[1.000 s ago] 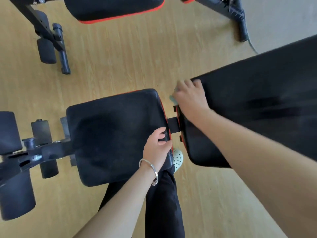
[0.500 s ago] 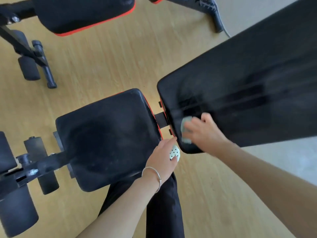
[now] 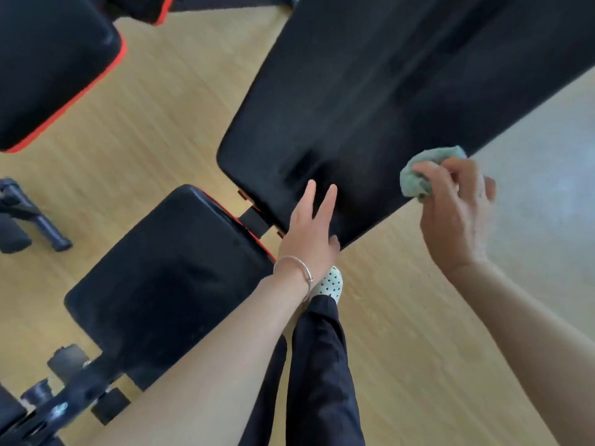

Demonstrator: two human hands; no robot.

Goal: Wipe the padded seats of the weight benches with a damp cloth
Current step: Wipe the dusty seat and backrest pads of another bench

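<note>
Two pads: seat (image 3: 174,272) 8 o'clock, back pad (image 3: 386,91) 1 o'clock.
Left hand (image 3: 310,233): fingers flat, moved from seat onto back pad's corner.
Right hand (image 3: 457,220): 3 o'clock, clutching cloth (image 3: 418,175), swept out to pad's edge; that stroke looks finished.

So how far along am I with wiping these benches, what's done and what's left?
Likely done: the long back pad shows faint wipe streaks. In hand: your right hand grips the green cloth at that pad's edge; your left hand rests flat on its lower end. Left: possibly the small seat pad and the neighbouring bench pad; neither shows clear wipe marks.
</note>
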